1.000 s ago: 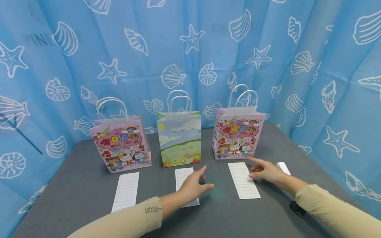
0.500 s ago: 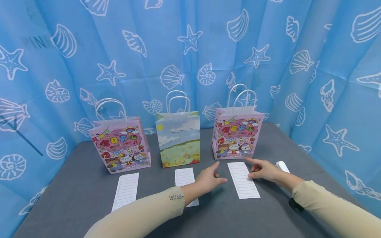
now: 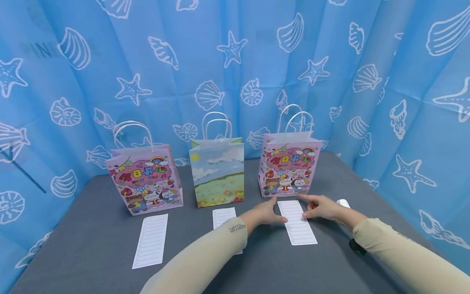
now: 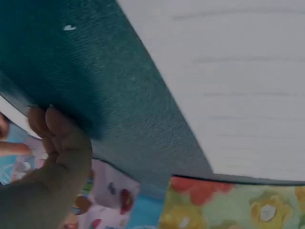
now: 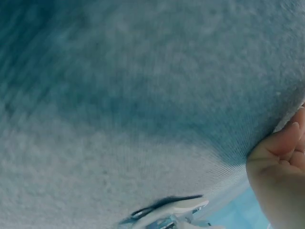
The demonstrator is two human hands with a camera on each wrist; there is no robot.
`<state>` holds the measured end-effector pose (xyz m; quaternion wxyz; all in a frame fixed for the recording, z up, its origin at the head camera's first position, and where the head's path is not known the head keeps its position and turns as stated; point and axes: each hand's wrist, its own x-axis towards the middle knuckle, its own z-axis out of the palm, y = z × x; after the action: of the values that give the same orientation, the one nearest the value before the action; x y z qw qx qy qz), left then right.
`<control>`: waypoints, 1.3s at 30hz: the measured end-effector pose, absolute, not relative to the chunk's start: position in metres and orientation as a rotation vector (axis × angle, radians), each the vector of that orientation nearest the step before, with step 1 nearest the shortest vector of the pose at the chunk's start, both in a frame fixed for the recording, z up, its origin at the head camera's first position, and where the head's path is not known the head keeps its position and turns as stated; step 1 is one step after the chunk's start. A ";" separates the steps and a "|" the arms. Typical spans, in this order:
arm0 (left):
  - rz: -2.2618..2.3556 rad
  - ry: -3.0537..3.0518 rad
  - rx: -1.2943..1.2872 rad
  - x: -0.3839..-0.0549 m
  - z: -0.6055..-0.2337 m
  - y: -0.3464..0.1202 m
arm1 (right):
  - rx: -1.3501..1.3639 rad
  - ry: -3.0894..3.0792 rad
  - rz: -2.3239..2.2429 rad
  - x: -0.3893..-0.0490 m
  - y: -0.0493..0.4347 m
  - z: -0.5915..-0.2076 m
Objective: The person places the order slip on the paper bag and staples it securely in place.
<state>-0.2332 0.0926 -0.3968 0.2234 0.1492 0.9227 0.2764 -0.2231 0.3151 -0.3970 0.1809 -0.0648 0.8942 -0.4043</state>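
- Lined paper slip (image 3: 296,228) flat before right pink gift bag (image 3: 291,167), between hands.
- Left hand (image 3: 265,212), right hand (image 3: 324,209): thumb and forefinger spread, nothing gripped.
- One slip per bag; layout looks nearly done, perhaps only straightening left.

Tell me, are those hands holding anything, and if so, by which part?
No hold shows: the left hand and right hand flank the rightmost lined slip, which lies flat on the table; whether they touch its edges, I can't tell.
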 end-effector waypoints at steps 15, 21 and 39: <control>0.501 2.633 0.273 -0.239 -0.393 0.107 | -0.259 2.546 -1.053 -0.230 0.312 -0.397; 0.416 2.699 0.279 -0.238 -0.396 0.112 | -0.316 2.559 -1.047 -0.230 0.311 -0.398; 0.313 2.811 0.249 -0.232 -0.403 0.120 | -0.278 2.608 -0.996 -0.232 0.307 -0.401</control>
<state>-0.2324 0.1202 -0.4030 0.1506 0.0868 0.9787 0.1089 -0.2318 0.3066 -0.4012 0.1674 -0.0979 0.9164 -0.3501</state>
